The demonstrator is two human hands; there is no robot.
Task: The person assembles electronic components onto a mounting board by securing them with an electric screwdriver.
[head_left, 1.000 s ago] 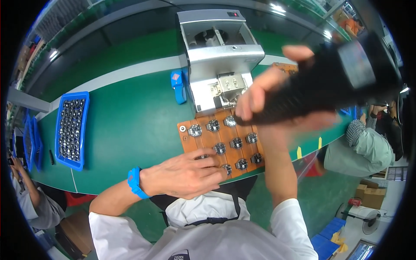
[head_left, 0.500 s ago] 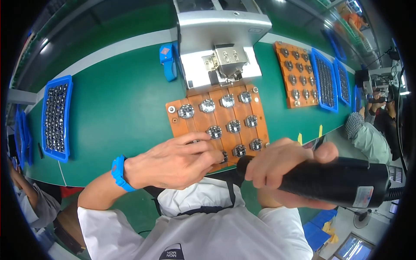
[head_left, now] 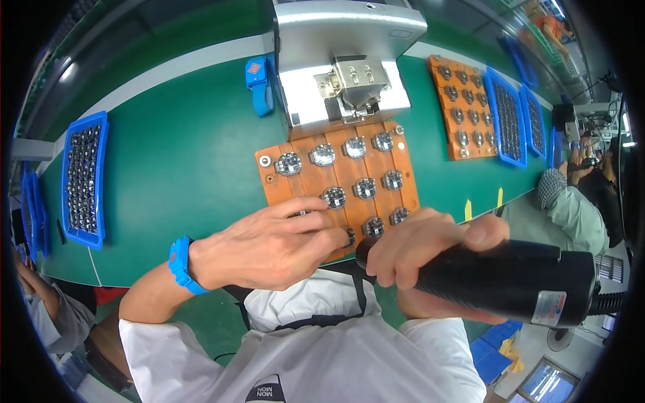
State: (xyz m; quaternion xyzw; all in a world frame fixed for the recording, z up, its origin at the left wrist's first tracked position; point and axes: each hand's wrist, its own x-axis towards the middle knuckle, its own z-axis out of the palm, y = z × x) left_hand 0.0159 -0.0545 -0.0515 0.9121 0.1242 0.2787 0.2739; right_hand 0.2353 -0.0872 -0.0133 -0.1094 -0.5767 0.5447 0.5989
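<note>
My left hand (head_left: 269, 247), a blue strap around its wrist, lies over the near left part of an orange-brown fixture board (head_left: 277, 191). Its fingers are bent and apart, with fingertips at a round electronic part (head_left: 334, 197) and near another round part (head_left: 349, 236). Some parts in the near rows are partly hidden under this hand. My right hand (head_left: 423, 252) is wrapped around a black corded electric screwdriver (head_left: 504, 279), held tilted nearly flat beside the board's near right corner. The tool's narrow end points at the board; its tip is hidden.
A metal machine (head_left: 349, 30) stands behind the board. A blue strap (head_left: 261, 84) lies left of it. Blue trays of small parts (head_left: 66, 181) stand at the left and right (head_left: 505, 114). A second filled fixture board (head_left: 457, 138) is at the right. Other people sit on both sides.
The view has shifted slightly. My right hand and the screwdriver have moved a little left, the back end lower. My left hand stays at about the same spot on the board.
</note>
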